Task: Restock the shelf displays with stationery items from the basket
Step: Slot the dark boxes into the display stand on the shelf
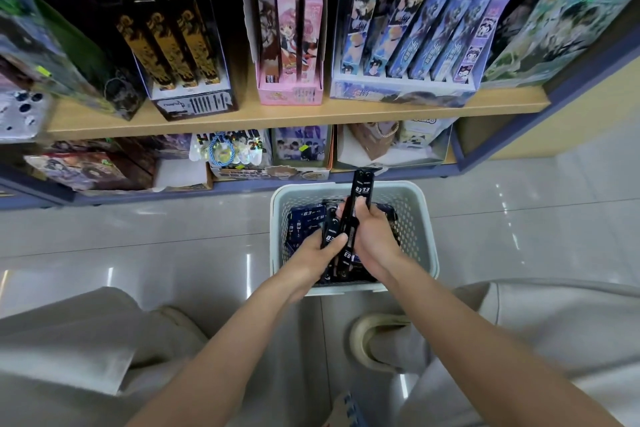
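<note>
A pale green perforated basket (419, 218) stands on the floor in front of the shelf unit, holding several dark blue stationery packs (304, 222). My right hand (372, 236) grips a long black pack (360, 194) that sticks up past the basket's far rim. My left hand (320, 251) reaches into the basket, its fingers curled round another dark pack (329, 236) right beside the first. The wooden shelf (294, 114) above carries display boxes: black-and-gold packs (173, 45), pink packs (294, 45) and blue packs (415, 38).
The lower shelf (242, 156) holds more boxed goods and keyrings. Grey glossy floor tiles (156, 236) surround the basket. My knees in light trousers (69, 340) and a pale shoe (374, 340) sit close below the basket.
</note>
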{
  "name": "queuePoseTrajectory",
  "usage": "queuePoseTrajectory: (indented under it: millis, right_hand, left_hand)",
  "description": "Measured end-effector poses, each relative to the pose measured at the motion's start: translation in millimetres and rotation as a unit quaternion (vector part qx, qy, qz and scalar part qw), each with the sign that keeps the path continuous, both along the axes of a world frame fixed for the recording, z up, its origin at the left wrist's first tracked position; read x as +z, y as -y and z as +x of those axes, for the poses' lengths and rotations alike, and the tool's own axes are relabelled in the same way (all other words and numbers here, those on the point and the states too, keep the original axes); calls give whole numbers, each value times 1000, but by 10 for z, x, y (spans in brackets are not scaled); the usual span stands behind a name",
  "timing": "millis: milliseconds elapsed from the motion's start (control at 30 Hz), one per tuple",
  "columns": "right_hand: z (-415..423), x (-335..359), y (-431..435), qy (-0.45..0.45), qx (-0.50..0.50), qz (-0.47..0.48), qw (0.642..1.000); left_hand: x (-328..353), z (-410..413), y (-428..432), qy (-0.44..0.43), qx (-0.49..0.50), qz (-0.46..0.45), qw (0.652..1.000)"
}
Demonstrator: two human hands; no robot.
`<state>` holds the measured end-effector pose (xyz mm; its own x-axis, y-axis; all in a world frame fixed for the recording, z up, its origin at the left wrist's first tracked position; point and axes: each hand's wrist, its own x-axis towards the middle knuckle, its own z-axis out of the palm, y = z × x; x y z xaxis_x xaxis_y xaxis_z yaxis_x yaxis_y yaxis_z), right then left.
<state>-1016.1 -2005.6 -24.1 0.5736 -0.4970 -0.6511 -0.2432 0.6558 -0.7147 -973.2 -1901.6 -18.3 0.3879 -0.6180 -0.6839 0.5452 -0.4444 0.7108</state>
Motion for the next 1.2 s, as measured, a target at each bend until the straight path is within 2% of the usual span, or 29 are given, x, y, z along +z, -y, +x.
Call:
queuePoseTrajectory:
  millis: [200,333,500,567,633,733,833,933,1033,1200]
  right_hand:
    - [51,107,-18,12,-19,4,1000]
    - [38,154,0,-16,15,-32,999]
    - [90,185,27,31,-72,-8,997]
    - [102,221,54,33,-91,-24,995]
    - [91,287,95,37,-91,-46,994]
    - [45,403,100,18,1,-133,991]
    - [42,453,-33,-17,112,-219,969]
    - [94,494,-179,-3,106,-189,976]
    - [145,564,-264,25,73,-132,988]
    - [183,637,-336,29,53,-145,988]
  left_hand:
    - [24,56,-33,-16,-3,-48,999]
    - [62,95,-61,48,-31,-45,997]
    - [154,156,-106,128,-65,-42,989]
    - [181,155,-131,117,-45,-61,990]
    - [201,157,-158,87,15,-76,993]
    - [238,193,-187,85,101,-75,988]
    - [306,229,-173,56,146,-87,984]
    - [374,214,-156,27,142,-81,986]
    - [410,180,-186,58,107,-53,991]
    - [529,238,-252,95,92,6,991]
